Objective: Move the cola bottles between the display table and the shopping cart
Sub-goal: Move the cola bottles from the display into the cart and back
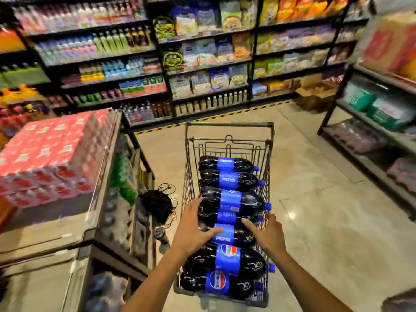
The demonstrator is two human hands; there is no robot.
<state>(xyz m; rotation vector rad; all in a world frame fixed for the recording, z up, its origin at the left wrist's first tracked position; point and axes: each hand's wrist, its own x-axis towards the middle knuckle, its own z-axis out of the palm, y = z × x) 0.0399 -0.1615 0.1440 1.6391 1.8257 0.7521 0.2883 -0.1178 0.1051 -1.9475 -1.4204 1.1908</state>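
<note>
We see the bottles (229,212) lying on their sides in a row in the cart (229,124), caps to the right. Our left hand (191,230) and right hand (267,235) are spread wide, fingers apart, resting on the two ends of one bottle (225,235) near the middle of the row. The bench (45,239) stands to the left, stacked with red packs (51,154). Shelves (202,64) line the far wall.

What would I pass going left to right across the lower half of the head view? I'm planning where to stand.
Red shrink-wrapped packs on the display table → black tangle of cables on the floor → left hand → cola bottles in the shopping cart → right hand → low shelf.
</note>
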